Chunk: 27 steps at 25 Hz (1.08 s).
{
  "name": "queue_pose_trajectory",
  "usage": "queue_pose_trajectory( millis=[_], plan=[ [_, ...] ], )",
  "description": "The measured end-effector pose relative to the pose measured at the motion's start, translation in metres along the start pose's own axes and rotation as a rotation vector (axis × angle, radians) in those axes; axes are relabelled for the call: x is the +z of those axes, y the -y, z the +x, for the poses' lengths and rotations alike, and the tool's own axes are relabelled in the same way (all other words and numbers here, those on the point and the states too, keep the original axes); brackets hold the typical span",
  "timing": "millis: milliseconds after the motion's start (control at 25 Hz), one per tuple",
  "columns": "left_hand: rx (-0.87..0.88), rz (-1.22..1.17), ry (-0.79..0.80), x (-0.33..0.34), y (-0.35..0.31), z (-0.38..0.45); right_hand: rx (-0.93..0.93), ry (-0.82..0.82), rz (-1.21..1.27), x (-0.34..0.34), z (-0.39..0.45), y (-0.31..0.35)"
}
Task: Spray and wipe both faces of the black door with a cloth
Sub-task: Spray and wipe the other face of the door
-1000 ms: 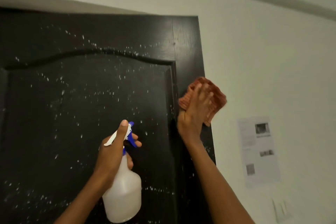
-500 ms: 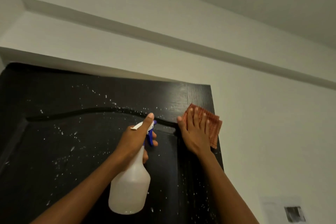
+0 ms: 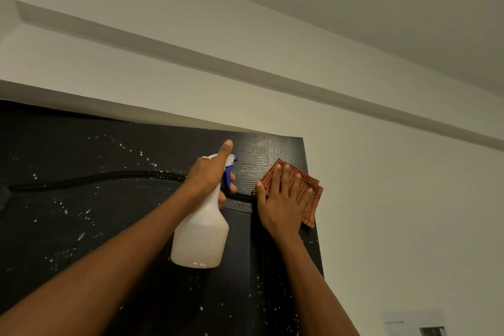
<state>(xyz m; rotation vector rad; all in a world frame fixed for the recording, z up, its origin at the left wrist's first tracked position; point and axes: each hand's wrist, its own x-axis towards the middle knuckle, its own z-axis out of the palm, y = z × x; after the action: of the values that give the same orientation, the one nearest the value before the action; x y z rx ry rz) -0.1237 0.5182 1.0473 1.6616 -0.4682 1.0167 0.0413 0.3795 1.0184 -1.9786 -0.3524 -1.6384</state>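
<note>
Just right of the frame's centre, the right hand (image 3: pixel 283 199) is pressing the cloth (image 3: pixel 308 191) flat against the door (image 3: pixel 81 226), fingers straight and spread, near the door's upper right corner. The cloth is looking thin, soft and folded, so it is likely bunching under any pinch; a flat palm over its middle seems the best hold, with the loose lower corner hanging free below the hand. At centre frame, the left hand (image 3: pixel 210 177) is gripping the neck of the bottle (image 3: pixel 201 237), fingers curled round the blue trigger, thumb lying along the white spray head. The bottle is appearing light plastic, partly filled, possibly slick if wet; the neck is the sure place to hold it. The door is filling the lower left of the frame, stiff and grained, with white droplets scattered across its panel, mostly left of the hands.
</note>
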Motion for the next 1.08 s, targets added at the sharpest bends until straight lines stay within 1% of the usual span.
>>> queue_pose_trajectory(
  millis=[80, 160, 280, 400, 520, 640, 720, 760, 800, 880, 960, 1000, 1040, 1080],
  plan=[
    [-0.024, -0.025, -0.042, 0.0, -0.002, 0.005, -0.004, 0.002, 0.012, 0.001, 0.002, 0.001],
    [-0.011, -0.05, -0.076, -0.002, -0.002, 0.012, -0.002, -0.006, 0.016, 0.003, 0.002, 0.001],
    [0.001, -0.028, -0.072, -0.009, -0.001, 0.019, -0.006, 0.012, 0.014, 0.003, -0.003, 0.003],
    [-0.044, -0.012, -0.086, -0.012, 0.005, 0.021, 0.01, 0.004, 0.044, 0.002, -0.006, 0.014],
    [-0.056, -0.025, -0.148, -0.013, 0.014, 0.017, 0.031, 0.016, 0.098, -0.003, 0.015, 0.035],
    [-0.013, 0.003, -0.167, -0.023, 0.02, 0.015, 0.042, 0.013, 0.135, -0.004, 0.042, 0.052],
    [0.023, 0.009, -0.21, -0.038, 0.023, 0.015, 0.066, 0.021, 0.188, 0.001, 0.055, 0.067],
    [0.027, 0.015, -0.237, -0.046, 0.024, 0.015, 0.044, 0.032, 0.189, 0.003, 0.056, 0.076],
    [0.024, 0.024, -0.255, -0.054, 0.025, 0.013, -0.024, 0.05, 0.176, 0.005, 0.052, 0.085],
    [0.001, 0.042, -0.251, -0.067, 0.029, 0.008, -0.27, 0.118, 0.1, 0.011, 0.038, 0.101],
    [-0.032, 0.062, -0.22, -0.072, 0.032, 0.0, -0.508, 0.137, -0.052, 0.019, 0.022, 0.099],
    [-0.043, 0.065, -0.206, -0.07, 0.033, -0.003, -0.557, 0.123, -0.115, 0.017, 0.024, 0.091],
    [-0.044, 0.063, -0.202, -0.066, 0.033, -0.005, -0.56, 0.106, -0.138, 0.013, 0.032, 0.079],
    [-0.04, 0.055, -0.197, -0.061, 0.033, -0.006, -0.515, 0.085, -0.138, 0.009, 0.044, 0.064]
  ],
)
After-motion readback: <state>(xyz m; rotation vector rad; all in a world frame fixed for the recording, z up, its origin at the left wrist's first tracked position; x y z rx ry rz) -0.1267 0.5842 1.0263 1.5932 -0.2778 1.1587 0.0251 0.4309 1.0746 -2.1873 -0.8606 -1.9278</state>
